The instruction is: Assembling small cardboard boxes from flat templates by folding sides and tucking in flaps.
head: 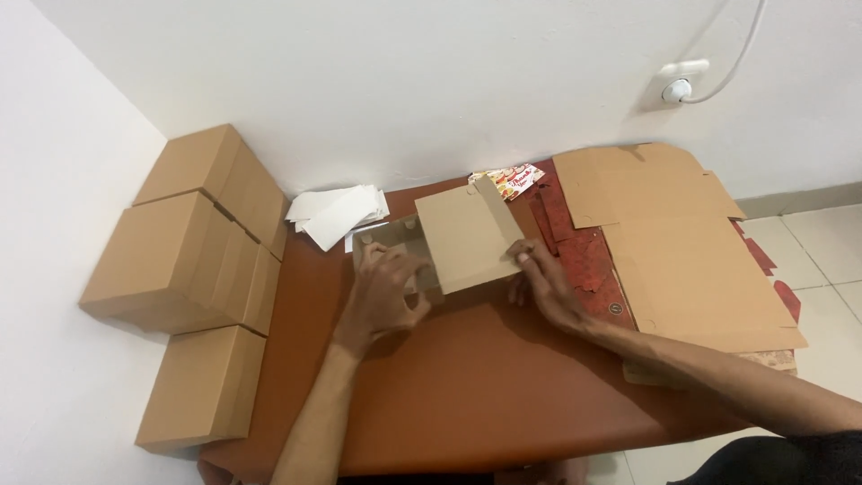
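Observation:
A half-folded brown cardboard box [462, 235] lies on the reddish-brown table [485, 386], its lid panel tilted up. My left hand [386, 292] grips the box's near-left wall, fingers curled over the edge. At the lid's right edge, my right hand [543, 283] pinches the cardboard between thumb and fingers. Both forearms reach in from the bottom of the view.
Folded brown boxes [193, 269] are stacked on the left against the wall, one more [202, 386] lower down. Flat unfolded cardboard sheets [673, 242] lie at the right over red printed sheets [584, 256]. White papers [337, 214] sit at the back. A wall socket [680, 85] is above.

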